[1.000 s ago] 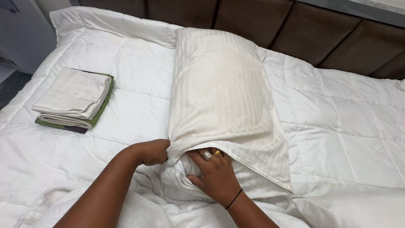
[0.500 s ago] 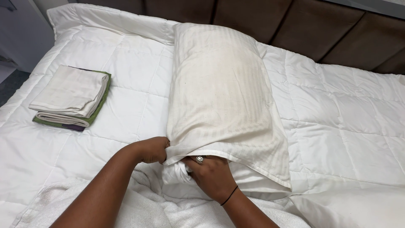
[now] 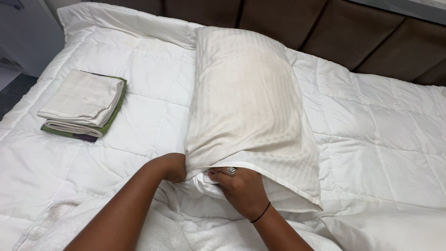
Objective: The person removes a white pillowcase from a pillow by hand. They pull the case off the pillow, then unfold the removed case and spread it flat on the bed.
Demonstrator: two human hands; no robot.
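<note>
A cream striped pillowcase [image 3: 246, 97] lies lengthwise on the white quilted bed [image 3: 381, 139], with a white pillow [image 3: 200, 188] showing at its open near end. My left hand [image 3: 172, 166] grips the case's open edge at its left corner, fingers hidden in the cloth. My right hand [image 3: 237, 188], with a ring and a thin black wristband, presses the white pillow at the mouth of the case; its fingertips are tucked under the hem.
A folded stack of cream and green linens [image 3: 83, 104] sits on the bed's left side. A dark padded headboard [image 3: 362, 37] runs along the far edge. A white towel-like cloth [image 3: 186, 232] lies under my forearms.
My right hand has pushed further under the pillowcase hem, and the case's open edge has come down over more of the white pillow. My left hand has stayed on the corner.
</note>
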